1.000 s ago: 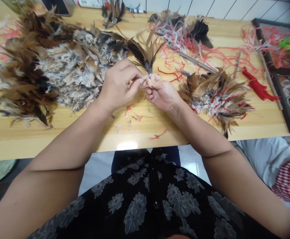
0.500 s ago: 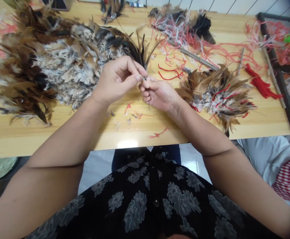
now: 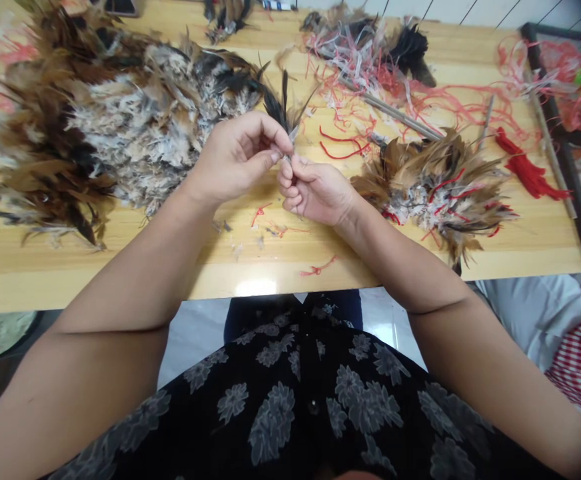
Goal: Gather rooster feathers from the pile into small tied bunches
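Note:
A small bunch of dark feathers (image 3: 284, 110) points away from me, its tips fanned above my fingertips. My left hand (image 3: 245, 157) pinches with thumb and forefinger at the base of the bunch. Right beside it, my right hand (image 3: 318, 190) is closed, thumb against curled fingers, gripping the quill ends. The fingertips of both hands nearly meet and hide the quills. To the left of my left hand lies a big heap of brown, black and whitish feather bunches (image 3: 135, 127). Near my right wrist is a smaller pile of brown feathers tied with red string (image 3: 430, 187).
Cut red yarn (image 3: 528, 167) lies at the right, before a dark frame (image 3: 553, 113) with pink and white strands. Tangled plastic strings (image 3: 360, 60) and a thin stick (image 3: 400, 115) sit at the back. Thread scraps (image 3: 318, 268) lie near the table's front edge.
The dark feathers in my fingers have shifted and now spread less widely. Both hands stay together in almost the same place. The view has moved slightly.

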Tool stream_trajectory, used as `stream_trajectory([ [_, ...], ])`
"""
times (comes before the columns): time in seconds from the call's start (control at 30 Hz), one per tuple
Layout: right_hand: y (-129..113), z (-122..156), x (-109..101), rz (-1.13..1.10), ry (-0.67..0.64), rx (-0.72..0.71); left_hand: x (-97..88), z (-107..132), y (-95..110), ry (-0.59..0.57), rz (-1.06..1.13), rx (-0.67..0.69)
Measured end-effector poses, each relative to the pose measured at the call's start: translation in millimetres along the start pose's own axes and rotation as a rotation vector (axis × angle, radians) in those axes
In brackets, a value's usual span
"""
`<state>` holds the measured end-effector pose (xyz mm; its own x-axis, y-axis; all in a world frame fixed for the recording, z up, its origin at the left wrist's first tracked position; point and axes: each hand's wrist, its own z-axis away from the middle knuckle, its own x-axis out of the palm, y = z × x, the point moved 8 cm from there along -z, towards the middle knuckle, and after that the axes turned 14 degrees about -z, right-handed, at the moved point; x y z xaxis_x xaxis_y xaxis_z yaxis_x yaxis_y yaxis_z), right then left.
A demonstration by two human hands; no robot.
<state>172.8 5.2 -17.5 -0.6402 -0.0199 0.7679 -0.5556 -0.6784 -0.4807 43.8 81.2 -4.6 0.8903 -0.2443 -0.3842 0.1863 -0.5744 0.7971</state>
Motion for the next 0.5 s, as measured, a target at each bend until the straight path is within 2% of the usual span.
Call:
stream_trajectory([
  [0.13,1,4,4,-0.018,0.015,0.013,-5.8,2,-7,-0.004,-0.041,0.021],
  [0.3,-2,6,4,-0.074,0.077,-0.049,-6.5,1,2,-0.022,-0.254,0.225],
  [0.43,-1,6,5,-0.098,0.063,-0.031,-4.0,-7,-3,-0.042,-0.337,0.198],
  [0.5,-1,7,6,-0.108,0.039,-0.023,-3.8,-8,1,-0.035,-0.340,0.206],
])
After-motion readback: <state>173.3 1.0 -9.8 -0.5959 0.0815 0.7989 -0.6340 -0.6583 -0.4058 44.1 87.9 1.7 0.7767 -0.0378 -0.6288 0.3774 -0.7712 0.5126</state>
